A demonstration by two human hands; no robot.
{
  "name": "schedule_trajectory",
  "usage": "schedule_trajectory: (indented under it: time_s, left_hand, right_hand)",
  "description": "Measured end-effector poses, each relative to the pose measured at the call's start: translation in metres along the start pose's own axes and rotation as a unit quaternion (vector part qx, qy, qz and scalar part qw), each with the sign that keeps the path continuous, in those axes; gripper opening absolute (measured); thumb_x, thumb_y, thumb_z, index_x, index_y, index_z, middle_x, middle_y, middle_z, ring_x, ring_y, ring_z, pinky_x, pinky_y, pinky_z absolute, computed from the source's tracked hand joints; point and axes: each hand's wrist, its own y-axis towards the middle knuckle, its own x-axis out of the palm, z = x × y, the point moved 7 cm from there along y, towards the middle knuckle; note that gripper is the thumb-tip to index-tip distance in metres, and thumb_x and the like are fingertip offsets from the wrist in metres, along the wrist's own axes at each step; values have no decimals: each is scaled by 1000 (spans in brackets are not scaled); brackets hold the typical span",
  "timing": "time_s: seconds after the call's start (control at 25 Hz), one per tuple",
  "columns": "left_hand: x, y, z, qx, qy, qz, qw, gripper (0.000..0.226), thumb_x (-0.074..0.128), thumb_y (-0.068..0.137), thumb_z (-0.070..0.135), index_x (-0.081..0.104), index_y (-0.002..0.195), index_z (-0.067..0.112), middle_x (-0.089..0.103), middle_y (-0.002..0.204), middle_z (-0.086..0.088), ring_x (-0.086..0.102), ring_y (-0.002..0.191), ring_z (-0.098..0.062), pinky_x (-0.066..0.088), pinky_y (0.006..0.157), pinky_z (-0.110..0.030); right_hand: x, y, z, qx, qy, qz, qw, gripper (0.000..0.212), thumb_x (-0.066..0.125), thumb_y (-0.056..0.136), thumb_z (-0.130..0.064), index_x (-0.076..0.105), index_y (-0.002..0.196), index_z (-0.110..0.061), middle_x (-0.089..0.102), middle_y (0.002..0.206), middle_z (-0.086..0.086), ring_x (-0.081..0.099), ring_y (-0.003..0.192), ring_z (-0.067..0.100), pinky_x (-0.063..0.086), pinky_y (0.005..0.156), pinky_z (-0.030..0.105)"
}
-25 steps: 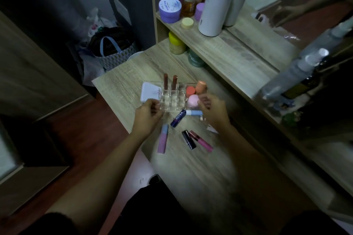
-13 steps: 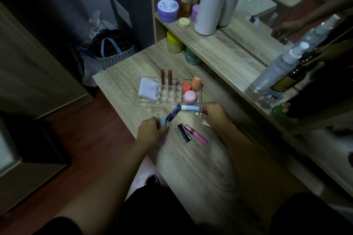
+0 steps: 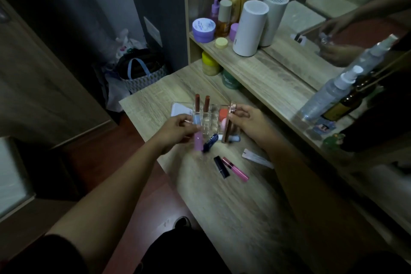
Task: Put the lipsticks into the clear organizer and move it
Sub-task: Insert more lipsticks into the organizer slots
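Wood-grain desk [image 3: 233, 202] under dim light: the clear organizer [image 3: 211, 115] sits near its far left edge, two brown lipsticks [image 3: 202, 102] standing in its far slots. A lilac lipstick [image 3: 197, 138] is pinched by the closed fingers of the left hand [image 3: 178, 129], just before the organizer. A rose-gold lipstick [image 3: 229, 124] is clamped in the right hand [image 3: 246, 122] at the organizer's right end, while a black lipstick [image 3: 221, 167] and a pink lipstick [image 3: 235, 169] lie nearer.

2 lipsticks [image 3: 202, 103] stand in the organizer [image 3: 213, 118] on the table [image 3: 233, 207], 2 tubes [image 3: 229, 168] lying before it
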Motion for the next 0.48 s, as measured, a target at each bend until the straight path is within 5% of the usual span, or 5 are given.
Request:
schedule_trajectory:
  time_s: [0.12,0.28,0.48]
  left_hand:
    - [-13,7,29,50,31,11,998,13,68,83,11,61,91,18,64,84,-7,64,76,-15,55,69,-25]
    - [-30,13,52,140,136,103,975,17,71,80,13,60,91,7,64,86,-8,61,71,-14,49,63,-28]
    - [-31,21,52,175,230,178,941,31,75,77,24,56,99,13,68,85,-11,65,73,-21,50,57,-27]
  right_hand:
    - [7,10,-4,21,51,22,998,34,59,90,-17,54,124,-12,64,114,8,67,97,28,58,79,37]
    - [6,23,-11,-11,80,89,993,35,60,89,-12,55,123,-14,63,119,8,64,104,22,53,91,39]
    - [7,35,-19,-61,12,137,989,33,64,86,-13,60,118,-17,62,91,-20,61,87,-5,52,83,23]
